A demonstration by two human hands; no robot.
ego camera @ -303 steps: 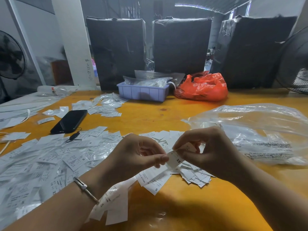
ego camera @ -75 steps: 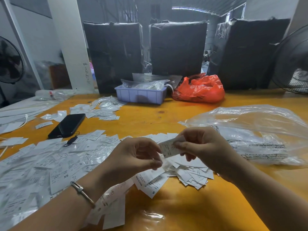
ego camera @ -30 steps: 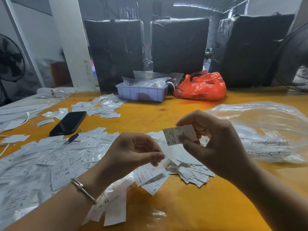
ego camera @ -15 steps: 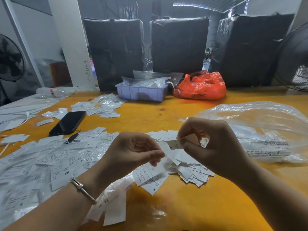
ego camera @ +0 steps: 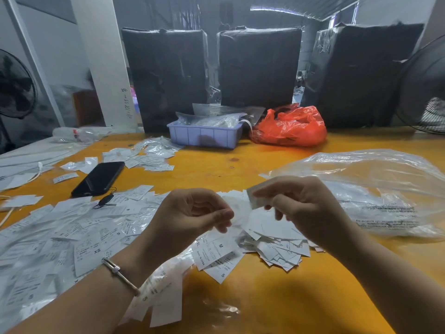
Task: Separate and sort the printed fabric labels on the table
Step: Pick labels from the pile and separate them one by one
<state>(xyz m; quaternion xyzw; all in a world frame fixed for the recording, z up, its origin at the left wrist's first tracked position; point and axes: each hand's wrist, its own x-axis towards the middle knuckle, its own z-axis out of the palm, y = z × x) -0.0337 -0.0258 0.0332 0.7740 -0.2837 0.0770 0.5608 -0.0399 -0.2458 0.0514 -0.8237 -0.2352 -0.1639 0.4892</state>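
White fabric fills my only view, the head camera. A moment ago both hands met on one label; now they have drawn apart. My right hand (ego camera: 305, 208) pinches the label (ego camera: 258, 201) between thumb and fingertips, above the near-centre pile (ego camera: 277, 244). My left hand (ego camera: 192, 220) curls on what looks like a blurred translucent scrap, though I cannot tell for sure. I judge one label separated and ready to sort. I count two hands, one held label, one phone (ego camera: 98, 178), one blue tray (ego camera: 204, 136), one orange bag (ego camera: 289, 127); the loose labels are too many to count.
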